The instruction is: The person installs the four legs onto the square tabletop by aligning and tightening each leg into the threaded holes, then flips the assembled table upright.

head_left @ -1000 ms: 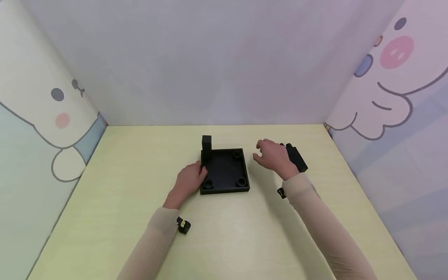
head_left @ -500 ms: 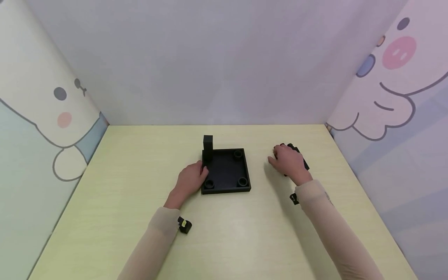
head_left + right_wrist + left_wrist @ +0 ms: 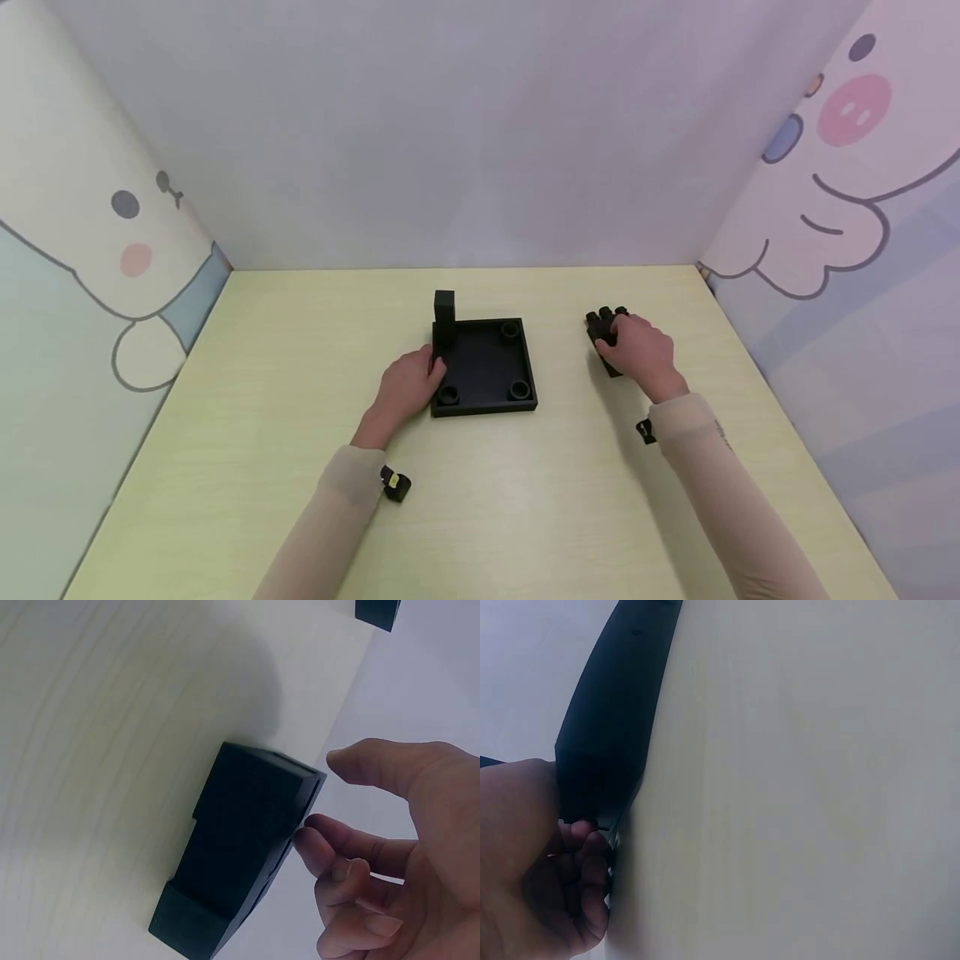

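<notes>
- Saw a pale table [image 3: 480,517] spreading beneath everything.
- Found a black square tray [image 3: 483,362] flat near its middle.
- Saw the left hand [image 3: 405,383] gripping the tray's left wall, thumb over the rim.
- Saw the right hand [image 3: 641,346] loosely bent above black blocks [image 3: 602,327], thumb apart; could not tell whether fingertips touched.
- Found those side by side right of the tray.
- Noticed a post [image 3: 445,317] upright in the tray's far left corner, round sockets [image 3: 520,390] in the others.

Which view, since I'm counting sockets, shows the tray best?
Head: it looks into the tray, showing three sockets. The left wrist view shows mostly an outer side; the right wrist view, at most an unclear dark corner.
</notes>
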Motion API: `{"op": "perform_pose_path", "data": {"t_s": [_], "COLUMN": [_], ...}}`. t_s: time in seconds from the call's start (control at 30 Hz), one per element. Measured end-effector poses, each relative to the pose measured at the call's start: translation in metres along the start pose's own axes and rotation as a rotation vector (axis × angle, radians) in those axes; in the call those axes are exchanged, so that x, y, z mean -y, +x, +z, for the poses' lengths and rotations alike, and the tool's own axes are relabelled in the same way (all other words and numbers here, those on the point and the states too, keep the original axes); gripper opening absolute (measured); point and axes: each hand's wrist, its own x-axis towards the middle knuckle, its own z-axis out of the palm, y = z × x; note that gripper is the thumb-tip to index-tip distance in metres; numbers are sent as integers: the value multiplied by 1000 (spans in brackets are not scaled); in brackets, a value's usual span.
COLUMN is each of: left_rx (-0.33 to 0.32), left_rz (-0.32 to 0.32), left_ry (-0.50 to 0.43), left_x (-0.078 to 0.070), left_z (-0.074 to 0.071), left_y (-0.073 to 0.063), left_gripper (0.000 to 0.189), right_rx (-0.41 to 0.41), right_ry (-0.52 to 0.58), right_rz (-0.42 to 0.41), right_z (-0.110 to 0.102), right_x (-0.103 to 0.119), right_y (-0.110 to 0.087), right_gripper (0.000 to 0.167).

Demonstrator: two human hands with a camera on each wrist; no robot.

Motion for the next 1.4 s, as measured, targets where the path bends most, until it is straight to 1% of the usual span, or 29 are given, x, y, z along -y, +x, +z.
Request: {"op": "perform_pose_path", "data": {"t_s": [0.27, 0.47, 0.7, 0.97, 1.17, 1.4], "left_rx": [-2, 7, 12, 5, -1, 7], "left_rz": [0, -1, 2, 12, 12, 10], "left_ry": [-8, -1, -1, -4, -11, -6], "left_x": [-3, -4, -5, -6, -4, -5], "left_z": [-2, -2, -1, -3, -5, -5], "left_y": [-1, 0, 0, 0, 1, 2], "left_gripper": [28, 28, 28, 27, 27, 28], "right_rx": [-10, 3, -6, -15, -33, -56], "right_ry": [-10, 5, 5, -16, -36, -21], "right_rz": [20, 11, 19, 7, -14, -23], "right_z": [1, 5, 7, 7, 4, 6], "right_x": [-2, -2, -3, -3, 2, 3], "right_y": [-1, -2, -3, -2, -5, -8], "right_gripper": [43, 44, 46, 46, 46, 46]}}
